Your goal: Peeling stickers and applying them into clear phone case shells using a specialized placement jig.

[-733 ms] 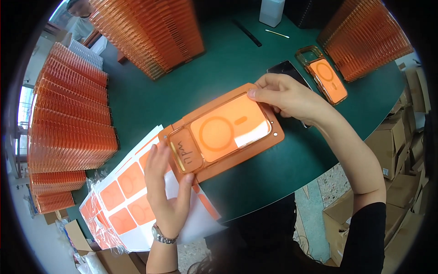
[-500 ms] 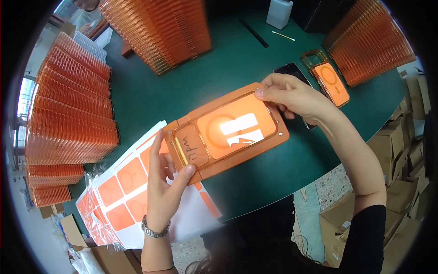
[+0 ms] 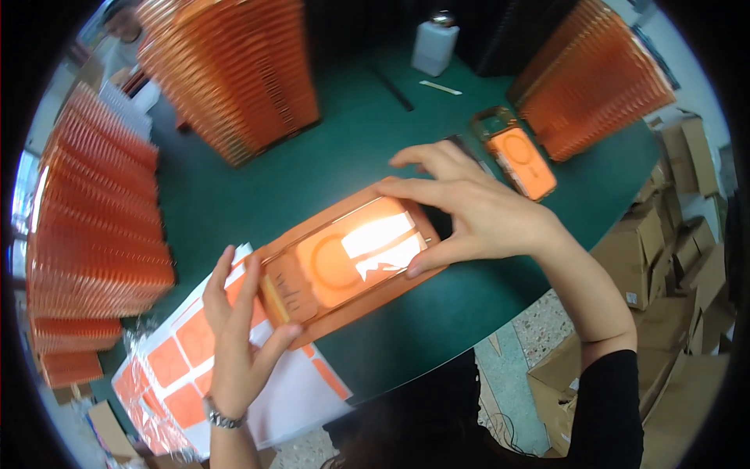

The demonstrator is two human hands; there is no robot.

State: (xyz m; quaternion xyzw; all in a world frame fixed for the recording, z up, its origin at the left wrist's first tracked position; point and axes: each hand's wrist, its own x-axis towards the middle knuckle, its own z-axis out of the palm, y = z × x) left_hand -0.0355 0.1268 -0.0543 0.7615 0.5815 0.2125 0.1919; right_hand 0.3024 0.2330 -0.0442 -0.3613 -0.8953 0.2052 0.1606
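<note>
Both hands hold an orange phone case (image 3: 344, 262) lifted above the green table (image 3: 328, 156), tilted so light glares off its glossy back with a round ring mark. My left hand (image 3: 234, 336) grips its near-left end, with the fingers behind it and the thumb in front. My right hand (image 3: 476, 211) pinches the far-right end, thumb under the edge. A white sheet with orange rectangular stickers (image 3: 187, 367) lies under my left hand. Another orange phone case (image 3: 519, 156) lies flat on the table beyond my right hand.
Tall stacks of orange cases stand at the left (image 3: 86, 227), back middle (image 3: 234, 70) and back right (image 3: 594, 78). A white bottle (image 3: 435, 43) stands at the far edge. Cardboard boxes (image 3: 664, 258) fill the floor on the right. A person (image 3: 125, 39) is at the far left.
The case has been lifted and tilted toward me, so glare now covers its back. My left hand has shifted to the case's left end.
</note>
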